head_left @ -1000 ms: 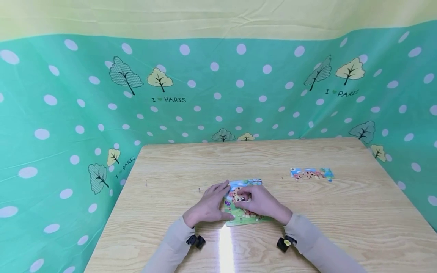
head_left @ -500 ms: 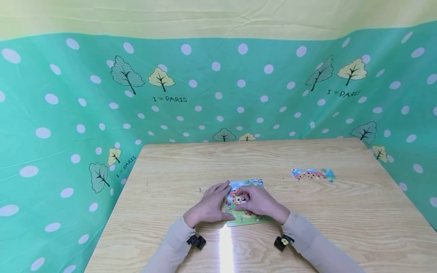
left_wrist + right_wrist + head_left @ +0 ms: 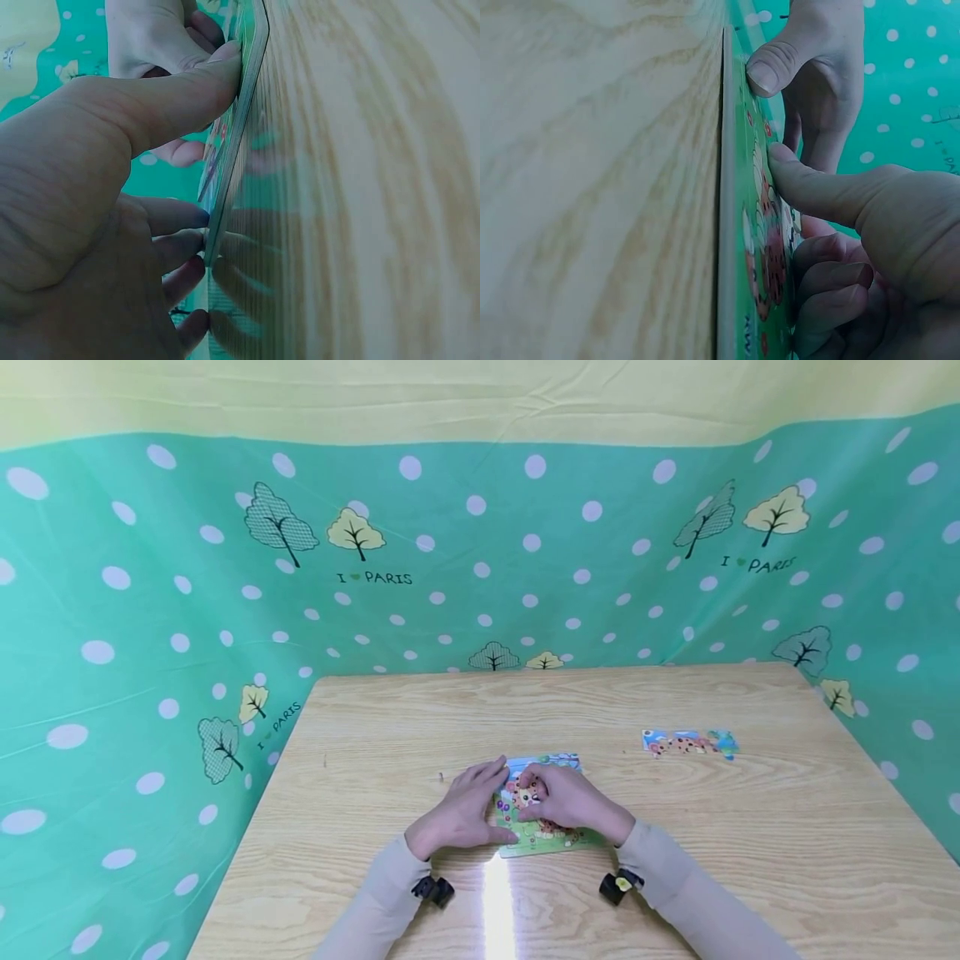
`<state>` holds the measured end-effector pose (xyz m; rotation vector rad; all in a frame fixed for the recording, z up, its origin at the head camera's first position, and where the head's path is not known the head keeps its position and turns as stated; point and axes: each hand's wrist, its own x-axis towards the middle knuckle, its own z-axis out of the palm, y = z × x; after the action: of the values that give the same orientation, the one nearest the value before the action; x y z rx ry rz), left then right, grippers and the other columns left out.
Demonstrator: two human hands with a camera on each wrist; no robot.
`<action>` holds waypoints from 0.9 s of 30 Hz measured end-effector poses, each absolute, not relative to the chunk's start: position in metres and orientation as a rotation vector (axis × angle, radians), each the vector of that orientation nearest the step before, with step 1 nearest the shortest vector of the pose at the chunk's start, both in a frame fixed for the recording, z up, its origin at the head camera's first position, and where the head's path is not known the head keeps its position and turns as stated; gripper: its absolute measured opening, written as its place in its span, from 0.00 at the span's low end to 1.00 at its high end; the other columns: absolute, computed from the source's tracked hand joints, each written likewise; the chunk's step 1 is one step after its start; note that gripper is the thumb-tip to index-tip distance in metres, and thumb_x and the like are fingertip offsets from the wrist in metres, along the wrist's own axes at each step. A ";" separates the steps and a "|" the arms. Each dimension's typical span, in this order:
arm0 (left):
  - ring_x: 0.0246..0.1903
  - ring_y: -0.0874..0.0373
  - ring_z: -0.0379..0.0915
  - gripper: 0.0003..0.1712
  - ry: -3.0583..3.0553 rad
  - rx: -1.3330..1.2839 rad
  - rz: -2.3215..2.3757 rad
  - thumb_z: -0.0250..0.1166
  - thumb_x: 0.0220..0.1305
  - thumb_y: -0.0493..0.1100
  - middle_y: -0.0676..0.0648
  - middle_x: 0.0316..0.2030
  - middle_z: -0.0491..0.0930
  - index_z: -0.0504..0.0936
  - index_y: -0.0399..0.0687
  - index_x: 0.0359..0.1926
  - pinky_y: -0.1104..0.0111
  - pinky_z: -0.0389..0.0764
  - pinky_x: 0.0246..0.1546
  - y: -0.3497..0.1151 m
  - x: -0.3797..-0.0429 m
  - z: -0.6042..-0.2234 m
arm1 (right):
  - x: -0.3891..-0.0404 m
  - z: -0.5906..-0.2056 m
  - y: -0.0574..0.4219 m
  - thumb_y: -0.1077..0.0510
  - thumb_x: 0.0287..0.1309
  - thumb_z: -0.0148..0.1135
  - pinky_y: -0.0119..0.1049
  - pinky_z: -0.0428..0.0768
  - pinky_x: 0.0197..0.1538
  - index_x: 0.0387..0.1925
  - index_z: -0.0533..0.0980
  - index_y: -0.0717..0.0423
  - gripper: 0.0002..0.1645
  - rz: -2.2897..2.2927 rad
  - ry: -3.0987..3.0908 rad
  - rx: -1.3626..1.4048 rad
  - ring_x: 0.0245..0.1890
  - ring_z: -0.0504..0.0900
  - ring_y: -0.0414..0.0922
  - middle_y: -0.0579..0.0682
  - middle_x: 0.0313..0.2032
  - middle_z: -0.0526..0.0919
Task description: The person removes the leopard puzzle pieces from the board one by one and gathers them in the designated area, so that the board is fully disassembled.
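A jigsaw puzzle board [image 3: 536, 850] with a spotted leopard cub on green and blue lies flat near the table's front. My left hand [image 3: 465, 806] rests along its left side, fingers fairly straight at the edge; in the left wrist view the thumb [image 3: 214, 82] presses on the near border. Over the cub's face, my right hand [image 3: 570, 797] has thumb and forefinger brought together with the other fingers curled. They pinch a puzzle piece [image 3: 212, 174], tilted at the board's surface in the left wrist view and mostly hidden by the fingers.
Several more puzzle pieces [image 3: 686, 743] lie grouped in a strip at the back right of the wooden table [image 3: 375, 718]. A small dark speck [image 3: 441, 777] is left of the board. A green dotted curtain [image 3: 480, 543] hangs behind and beside the table.
My right wrist and forearm have shifted slightly left, the fingers staying over the cub's face. The left hand stays on the board's edge.
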<state>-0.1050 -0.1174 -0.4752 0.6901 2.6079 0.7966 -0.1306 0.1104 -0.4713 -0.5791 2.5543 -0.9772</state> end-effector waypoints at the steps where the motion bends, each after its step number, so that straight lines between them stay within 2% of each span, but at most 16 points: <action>1: 0.85 0.42 0.43 0.63 2.607 0.689 0.798 0.79 0.60 0.61 0.44 0.87 0.48 0.56 0.40 0.84 0.40 0.49 0.84 -0.118 -0.105 -0.475 | -0.130 -0.471 0.110 0.48 0.55 0.83 0.30 0.65 0.26 0.46 0.81 0.51 0.23 -0.988 2.551 -0.572 0.23 0.68 0.40 0.45 0.24 0.74; 7: 0.85 0.42 0.43 0.63 2.606 0.680 0.797 0.79 0.60 0.61 0.45 0.87 0.47 0.56 0.41 0.84 0.40 0.49 0.84 -0.118 -0.105 -0.475 | -0.128 -0.471 0.110 0.49 0.53 0.84 0.30 0.66 0.27 0.43 0.80 0.48 0.22 -1.051 2.542 -0.542 0.22 0.68 0.39 0.43 0.23 0.74; 11: 0.85 0.42 0.43 0.63 2.612 0.681 0.788 0.79 0.59 0.61 0.45 0.87 0.47 0.56 0.41 0.84 0.40 0.49 0.84 -0.117 -0.105 -0.475 | -0.128 -0.472 0.112 0.51 0.54 0.84 0.30 0.67 0.30 0.41 0.79 0.49 0.20 -1.122 2.516 -0.547 0.25 0.70 0.40 0.44 0.27 0.75; 18: 0.85 0.42 0.44 0.63 2.620 0.680 0.778 0.79 0.59 0.62 0.45 0.87 0.48 0.56 0.41 0.84 0.41 0.49 0.84 -0.117 -0.104 -0.474 | -0.132 -0.477 0.118 0.54 0.64 0.77 0.30 0.75 0.38 0.39 0.79 0.55 0.13 -1.268 2.435 -0.633 0.35 0.77 0.41 0.47 0.34 0.82; 27: 0.84 0.42 0.44 0.64 2.627 0.687 0.771 0.79 0.58 0.62 0.44 0.86 0.48 0.56 0.41 0.84 0.40 0.49 0.84 -0.118 -0.104 -0.475 | -0.136 -0.476 0.126 0.55 0.70 0.71 0.30 0.80 0.40 0.43 0.83 0.56 0.09 -1.347 2.367 -0.663 0.37 0.82 0.41 0.49 0.37 0.86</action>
<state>-0.1040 -0.1176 -0.4747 0.6867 2.6265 0.7710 -0.1355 0.1261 -0.4763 -0.6627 2.3672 -1.3472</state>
